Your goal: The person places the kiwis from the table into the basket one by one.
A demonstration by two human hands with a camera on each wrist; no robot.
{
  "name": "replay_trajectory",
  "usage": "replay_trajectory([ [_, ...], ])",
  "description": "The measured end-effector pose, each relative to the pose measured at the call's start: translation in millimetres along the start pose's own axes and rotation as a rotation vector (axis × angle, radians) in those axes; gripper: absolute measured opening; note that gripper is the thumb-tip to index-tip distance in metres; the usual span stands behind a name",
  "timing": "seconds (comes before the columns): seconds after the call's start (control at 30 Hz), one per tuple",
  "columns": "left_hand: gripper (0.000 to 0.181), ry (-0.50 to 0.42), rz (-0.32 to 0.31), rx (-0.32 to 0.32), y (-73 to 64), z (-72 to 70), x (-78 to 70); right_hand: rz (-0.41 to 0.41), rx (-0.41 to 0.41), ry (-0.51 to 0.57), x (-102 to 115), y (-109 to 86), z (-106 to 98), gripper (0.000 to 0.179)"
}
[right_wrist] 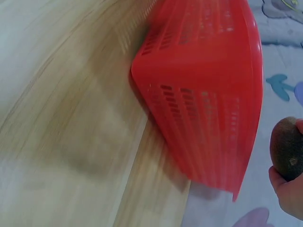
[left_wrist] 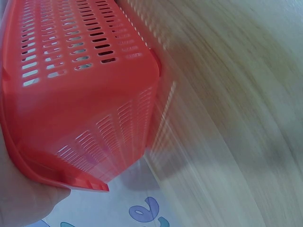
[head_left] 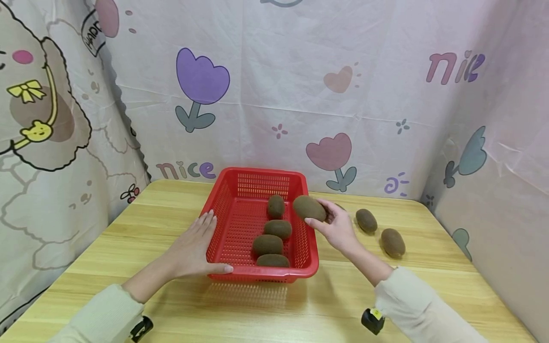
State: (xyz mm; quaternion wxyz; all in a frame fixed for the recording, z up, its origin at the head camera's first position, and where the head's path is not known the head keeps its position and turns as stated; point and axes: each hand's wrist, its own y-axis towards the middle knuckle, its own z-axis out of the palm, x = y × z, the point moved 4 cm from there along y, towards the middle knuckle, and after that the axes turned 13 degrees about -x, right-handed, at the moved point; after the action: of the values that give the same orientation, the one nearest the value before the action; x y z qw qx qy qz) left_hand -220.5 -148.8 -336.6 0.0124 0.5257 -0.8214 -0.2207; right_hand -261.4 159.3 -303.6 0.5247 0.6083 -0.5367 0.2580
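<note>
A red plastic basket (head_left: 280, 272) with slotted walls stands on the table. Several brown kiwis (head_left: 268, 245) lie along the right part of its floor. My left hand (head_left: 195, 247) rests on the basket's near left corner, fingers straight along the left rim and thumb lying on the front rim. Between thumb and fingers, my right hand (head_left: 339, 228) pinches another kiwi (head_left: 309, 208) over the basket's right rim. The right wrist view shows this kiwi (right_wrist: 287, 149) held beside the rim, one end turned to the camera.
To the right of the basket, two kiwis (head_left: 392, 243) lie on the wooden table (head_left: 437, 281). Part of one more kiwi (head_left: 340, 206) peeks out behind my right hand. A printed curtain (head_left: 274, 95) hangs behind the table and along its sides.
</note>
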Motion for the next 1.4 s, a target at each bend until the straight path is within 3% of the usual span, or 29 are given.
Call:
replay_trajectory([
  [0.33,0.118,0.002,-0.005,-0.01,-1.6,0.9,1.4,-0.159,0.192,-0.006,20.8,-10.6,44.4,0.052],
  [0.77,0.118,-0.003,-0.006,-0.005,-2.4,2.8,3.3,-0.313,0.532,-0.195,28.0,-25.5,97.5,0.047],
  [0.93,0.118,-0.004,-0.007,-0.004,-2.8,3.0,3.1,-0.399,0.603,-0.249,28.3,-31.7,111.6,0.046],
  [1.03,0.118,-0.008,-0.014,-0.003,-2.9,3.2,2.9,-0.398,0.641,-0.267,27.2,-34.4,117.6,0.046],
  [1.2,0.118,-0.015,-0.019,-0.005,-2.6,3.6,2.8,-0.298,0.633,-0.222,23.6,-33.8,117.7,0.046],
  [1.4,0.118,-0.015,-0.013,-0.003,-1.5,3.3,2.3,-0.264,0.477,-0.096,22.6,-24.6,99.1,0.033],
])
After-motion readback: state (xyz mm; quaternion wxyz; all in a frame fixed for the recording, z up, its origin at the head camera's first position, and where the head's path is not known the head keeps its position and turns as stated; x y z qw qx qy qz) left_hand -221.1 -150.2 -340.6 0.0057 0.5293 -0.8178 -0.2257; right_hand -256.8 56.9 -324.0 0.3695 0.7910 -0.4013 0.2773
